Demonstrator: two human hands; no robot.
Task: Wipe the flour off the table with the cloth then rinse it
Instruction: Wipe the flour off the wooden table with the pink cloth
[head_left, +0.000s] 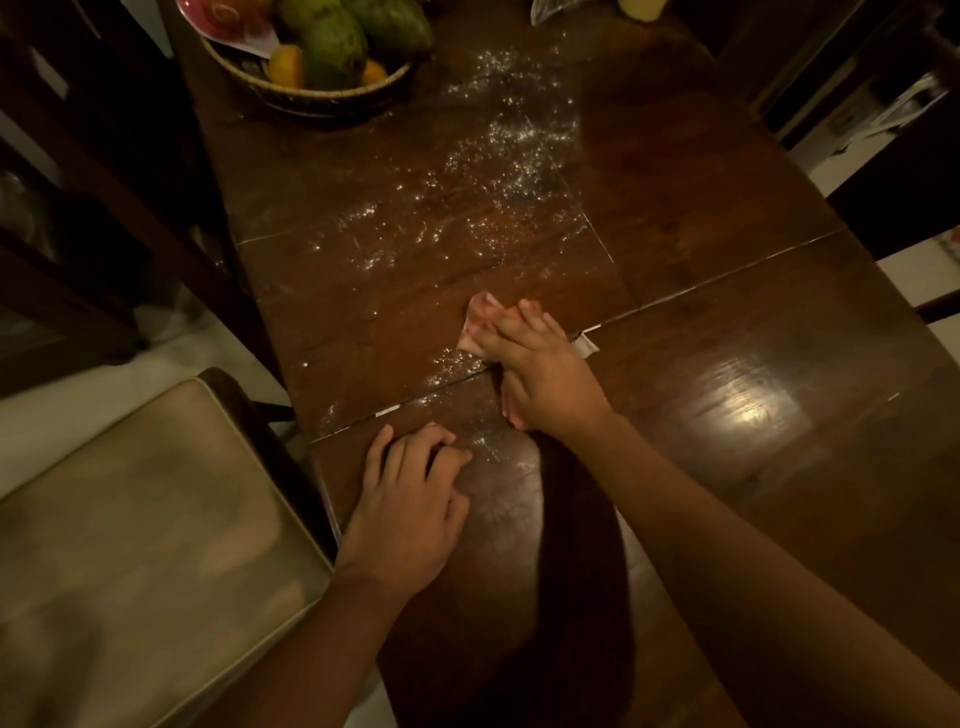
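Observation:
White flour (483, 176) is scattered over the dark wooden table (727, 291), from near the fruit basket down to the seam by my hands. My right hand (540, 369) presses a pale pink cloth (480, 317) flat onto the table with straight fingers; the cloth sticks out beyond the fingertips and a white corner shows at the right of the hand. My left hand (410, 499) rests on the table near its left edge, fingers loosely curled, holding nothing. A little flour lies between the two hands.
A woven basket (311, 93) of green and yellow fruit stands at the far left of the table. A cushioned chair (130, 545) stands at the left beside the table edge. More dark chairs stand at the left and right.

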